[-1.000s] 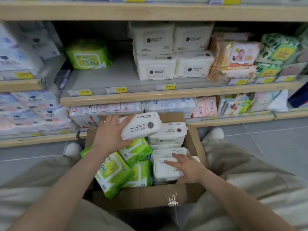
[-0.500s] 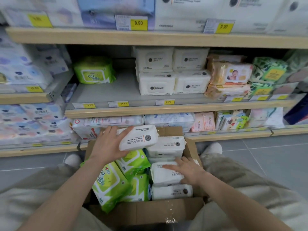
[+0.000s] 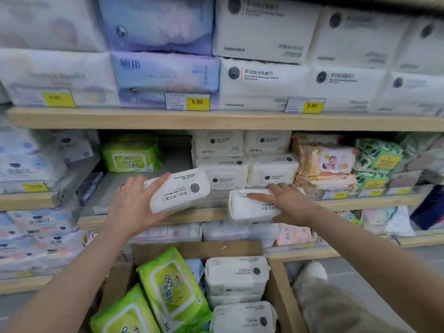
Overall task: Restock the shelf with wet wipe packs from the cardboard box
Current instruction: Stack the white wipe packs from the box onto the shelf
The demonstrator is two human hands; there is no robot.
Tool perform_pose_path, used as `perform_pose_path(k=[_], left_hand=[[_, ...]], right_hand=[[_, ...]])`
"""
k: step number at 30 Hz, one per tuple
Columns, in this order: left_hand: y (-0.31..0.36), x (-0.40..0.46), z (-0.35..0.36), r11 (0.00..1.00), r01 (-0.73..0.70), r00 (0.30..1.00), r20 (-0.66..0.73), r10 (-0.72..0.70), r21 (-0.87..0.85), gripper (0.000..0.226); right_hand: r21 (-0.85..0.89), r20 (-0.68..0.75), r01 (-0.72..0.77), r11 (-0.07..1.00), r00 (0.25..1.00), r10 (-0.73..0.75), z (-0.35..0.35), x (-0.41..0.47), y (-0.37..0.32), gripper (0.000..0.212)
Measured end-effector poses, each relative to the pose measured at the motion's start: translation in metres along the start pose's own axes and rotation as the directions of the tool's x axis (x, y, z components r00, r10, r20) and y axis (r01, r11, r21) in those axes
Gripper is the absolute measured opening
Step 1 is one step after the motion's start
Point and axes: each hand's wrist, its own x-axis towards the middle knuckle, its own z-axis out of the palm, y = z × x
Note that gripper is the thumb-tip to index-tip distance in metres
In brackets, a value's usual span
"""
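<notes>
My left hand (image 3: 134, 203) grips a white wet wipe pack (image 3: 179, 189) and holds it tilted at the front of the middle shelf (image 3: 149, 218). My right hand (image 3: 286, 200) grips a second white pack (image 3: 247, 207) at the shelf's front edge, just right of the first. Behind them stand stacked white packs (image 3: 245, 162) of the same kind. The open cardboard box (image 3: 197, 249) sits below, holding green packs (image 3: 168, 292) on the left and white packs (image 3: 236, 275) on the right.
A lone green pack (image 3: 131, 153) sits at the shelf's back left with bare grey shelf in front of it. Baby wipes (image 3: 326, 162) and leafy green packs (image 3: 377, 159) fill the right. The upper shelf (image 3: 216, 120) carries large tissue packs. My shoe (image 3: 312, 272) is right of the box.
Both hands rose from the box to the middle shelf, each carrying a white pack. The view tilted upward, bringing the top shelf into sight.
</notes>
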Motion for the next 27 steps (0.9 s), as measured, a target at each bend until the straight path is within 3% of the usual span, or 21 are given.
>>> perform_pose_path(k=[6, 15, 19, 24, 27], left_hand=[[0.004, 0.049, 0.025, 0.998, -0.043, 0.999, -0.028, 0.042, -0.04, 0.088], [0.015, 0.078, 0.072, 0.995, -0.074, 0.997, 0.011, 0.075, -0.064, 0.087], [0.018, 0.079, 0.082, 0.995, -0.085, 0.996, 0.032, 0.087, -0.053, 0.084], [0.019, 0.08, 0.08, 0.995, -0.093, 0.994, 0.052, 0.096, -0.046, 0.084], [0.019, 0.082, 0.08, 0.995, -0.089, 0.994, 0.06, 0.091, -0.041, 0.085]], right_hand=[[0.065, -0.024, -0.047, 0.997, 0.999, 0.048, -0.021, 0.053, 0.06, 0.088], [0.14, 0.127, -0.053, 0.989, 0.991, 0.035, 0.019, 0.094, 0.102, 0.082], [0.152, 0.1, -0.062, 0.986, 0.994, 0.047, 0.027, 0.096, 0.109, 0.075], [0.108, 0.059, -0.032, 0.994, 0.998, 0.026, 0.039, 0.11, 0.084, 0.094], [0.027, -0.01, 0.016, 1.0, 1.0, -0.016, 0.044, 0.118, 0.072, 0.092]])
